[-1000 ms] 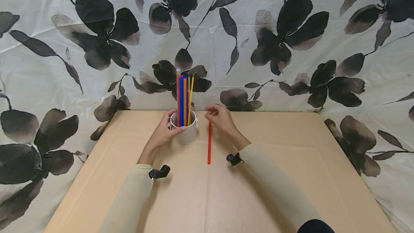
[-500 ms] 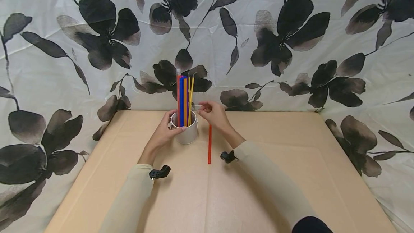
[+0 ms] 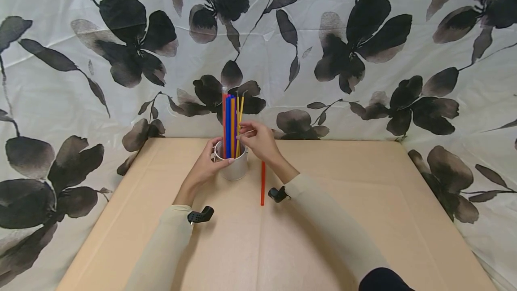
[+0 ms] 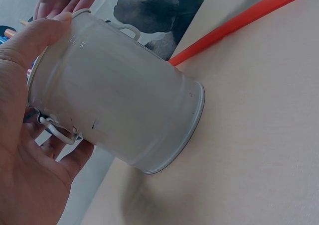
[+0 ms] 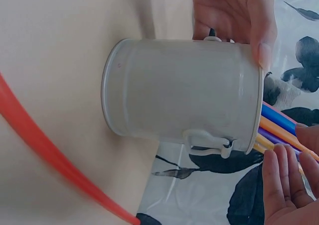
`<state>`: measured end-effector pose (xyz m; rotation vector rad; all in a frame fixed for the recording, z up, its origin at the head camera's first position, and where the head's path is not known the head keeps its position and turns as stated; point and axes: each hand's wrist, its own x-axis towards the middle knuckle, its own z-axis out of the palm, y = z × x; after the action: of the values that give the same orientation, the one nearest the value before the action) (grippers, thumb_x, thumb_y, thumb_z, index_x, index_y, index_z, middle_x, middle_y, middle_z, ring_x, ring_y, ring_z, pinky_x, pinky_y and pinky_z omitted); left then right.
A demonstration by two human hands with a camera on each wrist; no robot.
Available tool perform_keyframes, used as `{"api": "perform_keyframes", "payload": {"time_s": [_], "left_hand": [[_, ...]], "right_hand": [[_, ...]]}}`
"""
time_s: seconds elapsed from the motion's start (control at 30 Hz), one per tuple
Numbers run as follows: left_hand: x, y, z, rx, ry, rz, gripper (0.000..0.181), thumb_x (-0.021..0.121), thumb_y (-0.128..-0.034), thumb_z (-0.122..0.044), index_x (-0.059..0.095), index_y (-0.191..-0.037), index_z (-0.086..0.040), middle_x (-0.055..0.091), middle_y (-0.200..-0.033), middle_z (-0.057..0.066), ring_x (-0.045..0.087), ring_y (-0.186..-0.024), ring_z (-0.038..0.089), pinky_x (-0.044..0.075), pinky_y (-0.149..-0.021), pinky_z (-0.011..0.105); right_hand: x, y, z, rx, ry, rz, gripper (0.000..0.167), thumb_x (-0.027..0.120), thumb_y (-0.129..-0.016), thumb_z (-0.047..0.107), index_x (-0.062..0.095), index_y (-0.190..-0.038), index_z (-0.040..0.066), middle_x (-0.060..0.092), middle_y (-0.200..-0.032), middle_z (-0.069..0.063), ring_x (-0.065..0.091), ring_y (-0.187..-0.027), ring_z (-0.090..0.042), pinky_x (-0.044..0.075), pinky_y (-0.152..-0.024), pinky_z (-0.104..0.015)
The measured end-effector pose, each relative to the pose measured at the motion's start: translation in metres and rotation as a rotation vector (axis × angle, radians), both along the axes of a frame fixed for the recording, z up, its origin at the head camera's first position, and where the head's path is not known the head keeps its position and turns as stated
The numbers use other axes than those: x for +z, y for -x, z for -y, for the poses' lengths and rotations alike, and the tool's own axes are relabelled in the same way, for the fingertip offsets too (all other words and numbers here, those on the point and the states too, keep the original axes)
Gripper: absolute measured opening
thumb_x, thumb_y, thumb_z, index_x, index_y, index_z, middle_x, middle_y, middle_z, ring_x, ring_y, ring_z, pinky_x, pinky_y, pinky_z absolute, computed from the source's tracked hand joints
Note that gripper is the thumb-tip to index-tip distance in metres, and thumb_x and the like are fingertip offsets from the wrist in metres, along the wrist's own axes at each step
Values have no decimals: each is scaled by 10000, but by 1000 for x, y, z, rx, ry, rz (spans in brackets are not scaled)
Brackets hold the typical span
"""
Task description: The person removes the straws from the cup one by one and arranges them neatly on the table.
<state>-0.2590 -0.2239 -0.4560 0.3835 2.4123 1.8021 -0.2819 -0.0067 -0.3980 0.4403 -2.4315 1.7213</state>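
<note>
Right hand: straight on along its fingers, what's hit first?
Probably the yellow straws in the cup. The right hand's fingertips look right at them; contact is hard to tell. The blue straw stands just past.

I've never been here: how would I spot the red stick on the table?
On the tan table, look for the grey pot gripped by the left hand. Just right of it in the head view, partly hidden by the right hand, is a red stick. It alone lies on the table; the other coloured sticks stand in the pot.
</note>
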Motion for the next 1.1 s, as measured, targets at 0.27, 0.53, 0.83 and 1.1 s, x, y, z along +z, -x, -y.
{"api": "perform_keyframes", "payload": {"time_s": [0.27,0.53,0.83,1.1], "left_hand": [[2,1,1,-20,-13,24,836,786,-901,-228,270,-1558,-193,320,-1602,125,253,-1514,339,163,-1230,611],[29,-14,-4,-43,-23,44,818,766,-906,-129,263,-1549,-81,330,-1575,206,290,-1490,388,187,-1230,595],[22,-8,-3,-48,-48,36,821,769,-903,-123,265,-1551,-97,347,-1566,207,327,-1471,396,221,-1220,593],[4,1,1,-40,-56,-2,829,792,-893,-169,283,-1547,-181,376,-1557,132,361,-1457,332,247,-1220,562]], "right_hand": [[4,1,7,-3,28,-13,403,752,-916,74,646,-1304,70,695,-1166,-100,699,-984,-211,610,-816,-299],[1,8,19,-17,49,-39,428,759,-906,57,625,-1312,41,699,-1149,-112,708,-974,-200,602,-842,-284],[1,9,35,-144,-49,-54,411,801,-880,116,648,-1256,49,708,-1017,-71,718,-866,-166,611,-776,-274],[0,8,40,-199,-129,-65,373,791,-878,116,665,-1226,66,728,-941,-29,718,-819,-134,611,-737,-270]]}}
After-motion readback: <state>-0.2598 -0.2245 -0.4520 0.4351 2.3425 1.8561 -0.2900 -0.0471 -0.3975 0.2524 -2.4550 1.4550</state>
